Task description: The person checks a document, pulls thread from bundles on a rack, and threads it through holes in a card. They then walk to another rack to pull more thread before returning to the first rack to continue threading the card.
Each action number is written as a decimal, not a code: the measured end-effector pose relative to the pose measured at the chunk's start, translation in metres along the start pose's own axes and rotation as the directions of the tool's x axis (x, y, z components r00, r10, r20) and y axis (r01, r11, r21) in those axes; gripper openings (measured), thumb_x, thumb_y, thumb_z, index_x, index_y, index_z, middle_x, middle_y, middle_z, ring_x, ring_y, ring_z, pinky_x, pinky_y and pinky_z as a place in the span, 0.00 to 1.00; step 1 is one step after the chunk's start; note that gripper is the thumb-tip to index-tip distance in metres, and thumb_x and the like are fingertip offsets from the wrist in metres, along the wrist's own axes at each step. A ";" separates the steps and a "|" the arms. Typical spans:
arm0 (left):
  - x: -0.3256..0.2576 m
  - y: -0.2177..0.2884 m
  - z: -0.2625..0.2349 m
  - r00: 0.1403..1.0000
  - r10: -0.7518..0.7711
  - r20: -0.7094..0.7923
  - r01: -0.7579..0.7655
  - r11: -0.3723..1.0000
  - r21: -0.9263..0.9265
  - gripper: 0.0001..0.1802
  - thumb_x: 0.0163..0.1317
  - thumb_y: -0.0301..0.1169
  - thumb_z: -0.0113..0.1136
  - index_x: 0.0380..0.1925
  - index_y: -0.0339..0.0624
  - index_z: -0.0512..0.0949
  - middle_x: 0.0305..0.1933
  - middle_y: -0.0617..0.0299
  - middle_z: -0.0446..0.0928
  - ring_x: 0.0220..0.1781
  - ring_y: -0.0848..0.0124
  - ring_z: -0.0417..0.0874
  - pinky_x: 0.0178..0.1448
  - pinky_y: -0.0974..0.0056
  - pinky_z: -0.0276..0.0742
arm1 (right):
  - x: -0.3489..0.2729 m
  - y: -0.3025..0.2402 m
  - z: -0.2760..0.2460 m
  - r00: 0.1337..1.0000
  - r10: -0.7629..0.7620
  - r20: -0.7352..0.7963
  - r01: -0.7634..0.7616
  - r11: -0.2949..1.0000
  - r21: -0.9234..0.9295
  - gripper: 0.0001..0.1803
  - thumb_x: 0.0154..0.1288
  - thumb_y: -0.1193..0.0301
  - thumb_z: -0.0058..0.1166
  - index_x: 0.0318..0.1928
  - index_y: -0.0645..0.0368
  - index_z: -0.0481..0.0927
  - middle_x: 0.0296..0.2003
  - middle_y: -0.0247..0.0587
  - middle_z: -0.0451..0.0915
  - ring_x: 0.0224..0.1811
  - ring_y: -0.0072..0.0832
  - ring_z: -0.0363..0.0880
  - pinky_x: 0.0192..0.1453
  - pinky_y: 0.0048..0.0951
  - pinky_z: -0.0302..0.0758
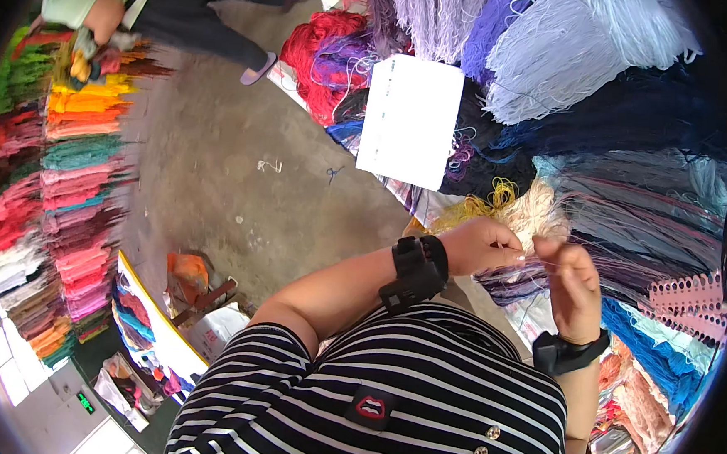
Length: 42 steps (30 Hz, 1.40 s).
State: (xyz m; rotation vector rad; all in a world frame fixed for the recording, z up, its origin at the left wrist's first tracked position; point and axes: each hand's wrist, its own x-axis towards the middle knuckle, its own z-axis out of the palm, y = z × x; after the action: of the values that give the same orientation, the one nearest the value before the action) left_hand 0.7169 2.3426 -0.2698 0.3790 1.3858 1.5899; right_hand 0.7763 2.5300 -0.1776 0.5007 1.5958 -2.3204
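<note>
My left hand is pinched closed on a thin pale thread, with the fingertips pressed together. Close by on the right, my right hand is raised with bent fingers, and the thread runs across to its fingertips. A cream yarn bundle lies just beyond both hands, beside a small tangle of yellow yarn. Dark purple and grey-blue yarn strands spread out behind my right hand. Each wrist wears a black strapped device.
A white sheet of paper lies on the yarn piles. Pink perforated cards lie at the right. Lavender hanks are heaped at the back. Racks of coloured yarn line the left, where another person stands on the concrete floor.
</note>
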 end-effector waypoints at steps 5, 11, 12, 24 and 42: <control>0.014 0.002 0.017 0.998 -0.021 0.067 0.022 1.000 -0.008 0.13 0.65 0.32 0.58 0.47 0.38 0.80 0.40 0.62 0.82 0.36 0.79 0.79 0.42 0.70 0.75 | -0.034 -0.019 -0.043 0.999 0.025 -0.036 -0.022 0.997 0.076 0.08 0.66 0.68 0.54 0.33 0.58 0.73 0.26 0.30 0.68 0.30 0.19 0.65 0.39 0.23 0.62; 0.038 0.027 0.043 0.989 0.126 0.075 -0.122 0.991 -0.049 0.15 0.66 0.29 0.55 0.52 0.37 0.75 0.47 0.62 0.80 0.47 0.75 0.80 0.49 0.69 0.77 | -0.129 -0.021 -0.135 0.769 -0.105 -0.630 -0.212 0.888 -0.407 0.06 0.63 0.71 0.60 0.35 0.61 0.80 0.25 0.24 0.73 0.27 0.12 0.64 0.33 0.15 0.60; 0.046 0.022 0.045 0.985 0.147 0.091 -0.136 0.983 -0.122 0.14 0.67 0.28 0.53 0.51 0.37 0.76 0.48 0.61 0.78 0.49 0.74 0.78 0.51 0.68 0.77 | -0.150 -0.027 -0.153 0.641 -0.244 -0.727 -0.184 0.871 -0.455 0.07 0.62 0.71 0.61 0.37 0.61 0.81 0.26 0.25 0.75 0.28 0.12 0.67 0.34 0.15 0.63; 0.097 0.148 0.159 0.956 0.293 0.031 -0.294 0.955 0.028 0.12 0.68 0.32 0.53 0.48 0.41 0.76 0.46 0.65 0.79 0.43 0.80 0.78 0.42 0.75 0.71 | -0.147 -0.102 -0.121 0.425 -0.739 -0.523 0.220 0.644 -0.732 0.12 0.61 0.70 0.63 0.42 0.65 0.84 0.29 0.31 0.81 0.29 0.13 0.72 0.34 0.18 0.70; 0.129 0.195 0.186 0.773 0.603 -0.196 -0.608 0.793 0.041 0.09 0.66 0.25 0.54 0.45 0.40 0.76 0.47 0.65 0.79 0.43 0.80 0.79 0.43 0.74 0.73 | -0.116 -0.141 -0.108 0.534 -0.718 -0.447 0.362 0.672 -0.646 0.12 0.67 0.71 0.56 0.46 0.67 0.82 0.32 0.30 0.81 0.32 0.12 0.73 0.37 0.15 0.69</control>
State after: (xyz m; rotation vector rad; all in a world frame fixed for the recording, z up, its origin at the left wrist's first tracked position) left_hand 0.7048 2.5763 -0.0834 0.7255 1.4761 2.2238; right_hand 0.8353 2.6843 -0.0441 0.8741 3.0125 -2.0434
